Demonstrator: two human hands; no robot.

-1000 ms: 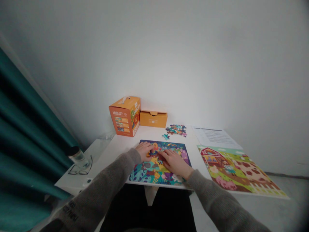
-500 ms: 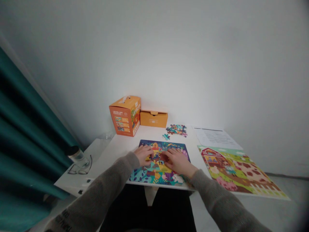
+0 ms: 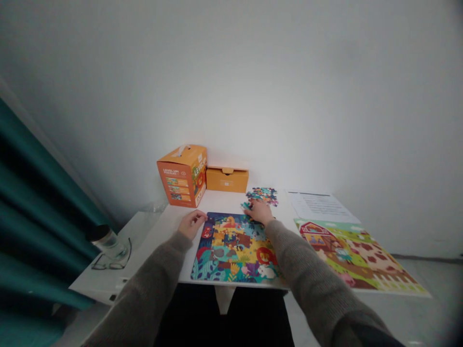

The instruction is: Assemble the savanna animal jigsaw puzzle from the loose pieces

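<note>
A colourful jigsaw puzzle (image 3: 220, 270) with animals and plants lies on the white table, its pieces joined inside a dark blue border. My left hand (image 3: 191, 224) is beside its upper left corner, fingers curled with the tips together; whatever they may hold is too small to make out. Beyond the puzzle's far edge, my right hand (image 3: 260, 212) reaches over with its fingertips on a teal puzzle piece (image 3: 246, 206). Just behind those fingers is a heap of loose puzzle pieces (image 3: 264, 194). The palm side of the right hand is hidden.
An orange puzzle box (image 3: 183, 178) and a lower orange box (image 3: 227, 180) stand against the wall. To the right lie a printed sheet (image 3: 321, 207) and a farm picture (image 3: 361, 255). Glasses (image 3: 112, 265) and a jar (image 3: 112, 246) sit at the left.
Both hands have left the middle of the puzzle. My left hand moved left to its upper corner, and my right hand moved away from me to the loose pieces.
</note>
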